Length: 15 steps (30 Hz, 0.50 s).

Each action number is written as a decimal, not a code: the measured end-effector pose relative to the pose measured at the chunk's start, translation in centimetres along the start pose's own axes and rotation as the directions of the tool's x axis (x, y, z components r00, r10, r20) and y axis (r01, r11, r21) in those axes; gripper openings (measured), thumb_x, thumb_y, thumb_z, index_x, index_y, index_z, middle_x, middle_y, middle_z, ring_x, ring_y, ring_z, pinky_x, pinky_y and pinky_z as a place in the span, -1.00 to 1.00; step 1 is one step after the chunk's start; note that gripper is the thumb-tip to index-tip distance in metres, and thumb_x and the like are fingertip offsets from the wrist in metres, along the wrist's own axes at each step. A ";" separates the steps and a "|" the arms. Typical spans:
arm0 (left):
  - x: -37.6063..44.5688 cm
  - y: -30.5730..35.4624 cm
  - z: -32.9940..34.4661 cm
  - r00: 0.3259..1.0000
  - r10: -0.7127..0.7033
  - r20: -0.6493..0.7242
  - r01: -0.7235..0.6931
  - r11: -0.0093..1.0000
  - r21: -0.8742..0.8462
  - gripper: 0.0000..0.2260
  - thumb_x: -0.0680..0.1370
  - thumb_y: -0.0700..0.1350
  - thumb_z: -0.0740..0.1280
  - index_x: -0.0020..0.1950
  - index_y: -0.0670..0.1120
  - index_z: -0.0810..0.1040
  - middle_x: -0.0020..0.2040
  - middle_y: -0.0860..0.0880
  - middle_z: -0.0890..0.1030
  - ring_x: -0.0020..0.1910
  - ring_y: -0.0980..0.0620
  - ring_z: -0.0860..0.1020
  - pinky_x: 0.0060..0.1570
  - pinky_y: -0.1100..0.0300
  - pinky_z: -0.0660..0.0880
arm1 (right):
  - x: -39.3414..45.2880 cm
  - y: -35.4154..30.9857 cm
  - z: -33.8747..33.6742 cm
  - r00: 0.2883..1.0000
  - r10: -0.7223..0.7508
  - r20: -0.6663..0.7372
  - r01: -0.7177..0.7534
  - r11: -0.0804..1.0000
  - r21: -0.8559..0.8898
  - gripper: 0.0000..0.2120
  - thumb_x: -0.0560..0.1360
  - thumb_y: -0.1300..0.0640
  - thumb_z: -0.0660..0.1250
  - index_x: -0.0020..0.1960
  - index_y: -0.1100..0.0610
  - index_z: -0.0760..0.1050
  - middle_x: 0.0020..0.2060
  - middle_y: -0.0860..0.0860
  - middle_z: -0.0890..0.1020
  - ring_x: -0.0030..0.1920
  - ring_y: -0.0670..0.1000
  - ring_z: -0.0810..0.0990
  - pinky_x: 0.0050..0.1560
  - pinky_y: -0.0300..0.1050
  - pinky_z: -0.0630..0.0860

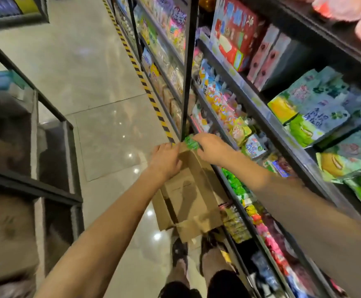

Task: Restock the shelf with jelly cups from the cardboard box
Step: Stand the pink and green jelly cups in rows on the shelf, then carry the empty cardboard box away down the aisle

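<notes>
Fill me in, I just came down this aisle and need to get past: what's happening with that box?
A person is restocking a snack shelf. The left hand grips the far edge of an open cardboard box held up beside the shelf, while the right hand holds a green jelly cup pack just above the box's far end, not yet shelved. More green packs already sit on the lower shelf beside the box.

Far above my fingers (199,139), the snack bags (317,108) and red box (233,33) on the shelf carry Chinese print, too blurred to read.
</notes>
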<state>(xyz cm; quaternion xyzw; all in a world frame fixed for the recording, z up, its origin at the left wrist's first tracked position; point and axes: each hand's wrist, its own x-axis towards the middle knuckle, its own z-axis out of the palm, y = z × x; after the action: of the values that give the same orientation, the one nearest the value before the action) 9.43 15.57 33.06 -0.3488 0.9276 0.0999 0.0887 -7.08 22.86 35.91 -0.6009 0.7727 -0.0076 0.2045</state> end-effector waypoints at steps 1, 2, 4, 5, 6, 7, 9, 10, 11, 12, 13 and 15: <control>0.4 -0.2 1.3 1.000 -0.014 0.020 0.015 1.000 -0.026 -0.50 0.55 0.02 0.22 0.46 -0.09 0.29 0.31 -0.18 0.47 0.30 -0.19 0.42 0.34 -0.07 0.32 | 0.8 0.7 1.1 1.000 0.027 0.010 -0.028 0.999 0.024 -0.47 0.50 0.24 0.23 0.47 0.12 0.35 0.36 0.14 0.49 0.35 0.17 0.47 0.30 0.06 0.45; 0.7 -0.3 2.6 0.999 -0.028 0.041 0.030 0.998 -0.051 -0.53 0.55 0.03 0.22 0.43 -0.09 0.31 0.28 -0.18 0.49 0.27 -0.20 0.44 0.32 -0.08 0.33 | 1.3 1.3 2.0 0.999 0.030 0.026 -0.031 0.998 0.050 -0.47 0.49 0.23 0.23 0.46 0.11 0.36 0.35 0.15 0.50 0.35 0.17 0.48 0.30 0.07 0.45; 1.2 -0.3 5.3 0.995 -0.055 0.078 0.062 0.994 -0.091 -0.60 0.55 0.03 0.22 0.35 -0.10 0.38 0.23 -0.16 0.51 0.24 -0.19 0.45 0.27 -0.05 0.36 | 2.3 2.6 4.5 0.994 0.045 0.097 -0.051 0.996 0.070 -0.48 0.51 0.22 0.22 0.48 0.10 0.34 0.38 0.12 0.47 0.39 0.14 0.43 0.34 0.03 0.41; 1.4 -0.2 7.0 0.994 -0.068 0.088 0.077 0.991 -0.111 -0.61 0.56 0.02 0.21 0.34 -0.10 0.40 0.22 -0.15 0.51 0.23 -0.17 0.46 0.25 -0.03 0.36 | 2.6 3.3 6.0 0.987 0.063 0.148 -0.073 0.995 0.065 -0.48 0.54 0.21 0.21 0.49 0.10 0.32 0.41 0.09 0.43 0.41 0.12 0.40 0.36 -0.01 0.35; 1.7 0.0 8.7 0.992 -0.078 0.095 0.090 0.987 -0.134 -0.61 0.56 0.01 0.21 0.36 -0.09 0.40 0.23 -0.13 0.51 0.23 -0.14 0.46 0.25 0.00 0.35 | 3.2 4.3 8.2 0.982 0.066 0.179 -0.077 0.995 0.056 -0.50 0.55 0.19 0.19 0.50 0.12 0.31 0.41 0.08 0.41 0.42 0.11 0.38 0.37 -0.04 0.31; 1.9 0.2 10.7 0.990 -0.085 0.111 0.102 0.983 -0.154 -0.59 0.57 0.00 0.21 0.40 -0.09 0.37 0.25 -0.12 0.51 0.24 -0.12 0.46 0.26 0.02 0.35 | 3.7 5.3 10.4 0.977 0.067 0.202 -0.078 0.996 0.045 -0.53 0.55 0.18 0.19 0.46 0.13 0.35 0.39 0.10 0.43 0.40 0.12 0.40 0.35 -0.04 0.33; 2.0 0.7 15.3 0.977 -0.110 0.183 0.146 0.969 -0.197 -0.56 0.59 -0.01 0.21 0.46 -0.07 0.31 0.27 -0.08 0.49 0.26 -0.08 0.44 0.31 0.05 0.32 | 4.5 7.1 15.0 0.965 0.080 0.250 -0.101 0.992 0.072 -0.62 0.51 0.17 0.25 0.32 0.15 0.45 0.27 0.17 0.50 0.29 0.19 0.49 0.25 0.01 0.45; 1.8 0.9 17.8 0.966 -0.131 0.225 0.182 0.957 -0.224 -0.55 0.58 -0.02 0.21 0.47 -0.05 0.30 0.28 -0.06 0.48 0.27 -0.06 0.44 0.34 0.05 0.30 | 4.7 8.1 17.7 0.958 0.072 0.277 -0.098 0.992 0.084 -0.61 0.51 0.17 0.26 0.33 0.16 0.45 0.28 0.17 0.49 0.30 0.19 0.49 0.26 0.01 0.46; 1.6 1.2 20.6 0.952 -0.147 0.268 0.216 0.945 -0.246 -0.55 0.57 -0.03 0.22 0.47 -0.03 0.30 0.30 -0.04 0.47 0.29 -0.05 0.42 0.36 0.05 0.29 | 4.7 9.0 20.0 0.939 0.078 0.336 -0.112 0.990 0.084 -0.55 0.53 0.17 0.26 0.41 0.17 0.40 0.34 0.16 0.47 0.35 0.16 0.45 0.32 0.00 0.42; 1.5 1.4 23.2 0.939 -0.160 0.304 0.244 0.933 -0.263 -0.55 0.56 -0.04 0.22 0.46 -0.01 0.30 0.32 -0.03 0.46 0.31 -0.04 0.41 0.37 0.06 0.29 | 4.9 10.1 22.6 0.923 0.065 0.379 -0.103 0.991 0.083 -0.49 0.54 0.17 0.26 0.48 0.18 0.32 0.40 0.14 0.43 0.40 0.14 0.40 0.38 -0.02 0.37; 1.4 1.7 25.8 0.925 -0.164 0.343 0.262 0.929 -0.262 -0.55 0.55 -0.04 0.22 0.45 0.00 0.31 0.33 -0.02 0.45 0.32 -0.04 0.41 0.37 0.06 0.30 | 4.9 10.8 24.8 0.898 0.072 0.434 -0.119 0.989 0.083 -0.45 0.56 0.16 0.26 0.53 0.17 0.26 0.44 0.12 0.39 0.43 0.11 0.37 0.40 -0.04 0.34; 1.7 1.9 30.8 0.894 -0.158 0.419 0.281 0.926 -0.251 -0.56 0.56 -0.02 0.24 0.44 0.00 0.31 0.34 -0.01 0.44 0.32 -0.05 0.39 0.34 0.08 0.31 | 5.3 12.7 29.5 0.843 0.098 0.529 -0.171 0.981 0.090 -0.40 0.57 0.07 0.31 0.55 0.12 0.21 0.47 0.08 0.36 0.44 0.07 0.36 0.37 -0.10 0.34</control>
<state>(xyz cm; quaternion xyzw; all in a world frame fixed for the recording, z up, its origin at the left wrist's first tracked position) 9.83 23.51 3.18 -0.4349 0.8183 0.2986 0.2280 -10.23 28.38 4.00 -0.5093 0.7261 0.1184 0.4465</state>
